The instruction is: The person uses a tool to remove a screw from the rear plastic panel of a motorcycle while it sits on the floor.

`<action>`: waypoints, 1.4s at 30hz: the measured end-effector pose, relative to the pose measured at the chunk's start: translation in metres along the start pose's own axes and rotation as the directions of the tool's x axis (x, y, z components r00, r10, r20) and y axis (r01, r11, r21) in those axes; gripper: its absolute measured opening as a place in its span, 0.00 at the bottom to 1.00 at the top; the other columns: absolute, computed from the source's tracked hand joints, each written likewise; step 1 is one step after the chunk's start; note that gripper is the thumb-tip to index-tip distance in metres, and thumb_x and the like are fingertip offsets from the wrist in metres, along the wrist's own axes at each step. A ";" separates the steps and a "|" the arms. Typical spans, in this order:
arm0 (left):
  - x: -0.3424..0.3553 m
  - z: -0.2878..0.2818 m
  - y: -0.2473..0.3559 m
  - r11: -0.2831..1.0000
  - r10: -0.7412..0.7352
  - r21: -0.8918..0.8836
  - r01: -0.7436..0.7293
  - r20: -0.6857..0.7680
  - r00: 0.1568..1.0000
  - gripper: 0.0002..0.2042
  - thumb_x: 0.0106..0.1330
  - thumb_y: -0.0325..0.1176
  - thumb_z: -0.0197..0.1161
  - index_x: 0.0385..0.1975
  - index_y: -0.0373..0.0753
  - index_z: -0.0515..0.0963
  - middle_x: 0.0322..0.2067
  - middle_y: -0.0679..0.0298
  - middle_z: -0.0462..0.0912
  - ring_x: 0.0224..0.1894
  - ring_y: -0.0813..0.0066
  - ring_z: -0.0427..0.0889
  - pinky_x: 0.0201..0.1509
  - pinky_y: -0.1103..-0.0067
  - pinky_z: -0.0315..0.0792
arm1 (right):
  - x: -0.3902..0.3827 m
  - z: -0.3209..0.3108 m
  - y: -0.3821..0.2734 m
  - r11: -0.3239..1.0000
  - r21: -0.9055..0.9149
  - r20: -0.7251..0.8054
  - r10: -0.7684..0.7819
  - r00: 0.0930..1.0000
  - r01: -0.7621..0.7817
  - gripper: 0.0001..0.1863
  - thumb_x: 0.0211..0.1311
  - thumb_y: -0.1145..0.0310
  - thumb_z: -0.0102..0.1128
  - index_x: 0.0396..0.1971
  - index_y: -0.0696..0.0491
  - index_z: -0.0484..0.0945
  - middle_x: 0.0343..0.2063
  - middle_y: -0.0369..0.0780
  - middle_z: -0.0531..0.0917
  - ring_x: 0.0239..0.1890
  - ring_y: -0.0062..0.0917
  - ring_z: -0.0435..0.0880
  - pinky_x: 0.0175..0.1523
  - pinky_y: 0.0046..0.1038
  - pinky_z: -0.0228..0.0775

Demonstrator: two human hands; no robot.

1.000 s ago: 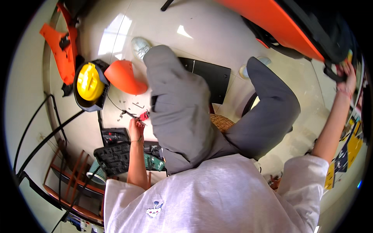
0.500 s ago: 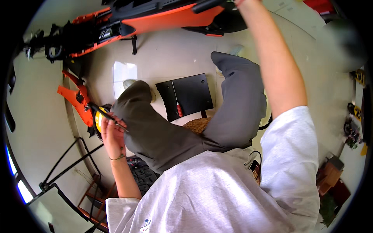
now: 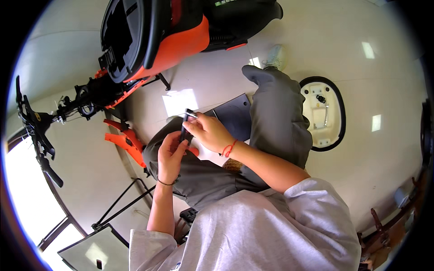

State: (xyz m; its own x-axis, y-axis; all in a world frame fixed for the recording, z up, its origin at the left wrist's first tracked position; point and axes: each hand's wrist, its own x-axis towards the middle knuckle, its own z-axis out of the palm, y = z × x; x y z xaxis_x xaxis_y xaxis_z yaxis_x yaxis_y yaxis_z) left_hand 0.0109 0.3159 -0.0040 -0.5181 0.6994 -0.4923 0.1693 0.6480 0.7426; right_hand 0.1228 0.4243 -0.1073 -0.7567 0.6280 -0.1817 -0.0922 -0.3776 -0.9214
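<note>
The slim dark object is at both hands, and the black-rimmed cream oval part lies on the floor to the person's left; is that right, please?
Not quite: the head view shows the cream oval part on the floor to the person's right. The slim dark object is indeed at both hands.

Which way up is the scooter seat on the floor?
Upside down: the scooter seat lies with its cream, hollowed underside facing up, ringed by its black edge.
</note>
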 end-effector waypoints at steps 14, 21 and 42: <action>0.021 0.034 0.085 0.659 0.336 0.683 -0.315 0.107 0.936 0.12 0.66 0.23 0.67 0.48 0.33 0.79 0.39 0.55 0.81 0.36 0.63 0.83 0.40 0.74 0.76 | -0.007 -0.058 -0.033 0.925 0.380 -0.083 0.021 0.996 0.012 0.15 0.75 0.61 0.59 0.47 0.60 0.80 0.29 0.35 0.84 0.29 0.16 0.82 0.35 0.21 0.74; 0.021 0.034 0.113 0.264 0.581 0.855 -0.445 0.227 0.782 0.12 0.58 0.21 0.71 0.41 0.38 0.81 0.37 0.61 0.82 0.37 0.62 0.84 0.40 0.71 0.79 | -0.018 -0.083 -0.066 0.949 0.190 0.040 0.248 0.968 -0.251 0.21 0.77 0.51 0.55 0.43 0.57 0.81 0.21 0.35 0.80 0.22 0.17 0.79 0.30 0.22 0.69; 0.173 -0.034 0.159 0.632 0.743 0.449 -0.632 -0.118 0.659 0.20 0.78 0.31 0.51 0.66 0.31 0.69 0.62 0.53 0.74 0.63 0.63 0.74 0.69 0.70 0.66 | 0.069 -0.097 -0.138 0.785 -0.181 -0.380 -0.612 0.694 0.593 0.09 0.68 0.83 0.61 0.46 0.63 0.77 0.41 0.47 0.88 0.41 0.25 0.90 0.45 0.23 0.82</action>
State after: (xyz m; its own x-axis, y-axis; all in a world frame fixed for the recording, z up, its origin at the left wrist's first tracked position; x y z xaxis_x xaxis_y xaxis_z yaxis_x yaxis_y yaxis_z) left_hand -0.0800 0.5294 0.0443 -0.3146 0.9067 0.2810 0.8108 0.1027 0.5763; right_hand 0.1461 0.5855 -0.0265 -0.2231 0.9251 0.3071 -0.4040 0.1990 -0.8929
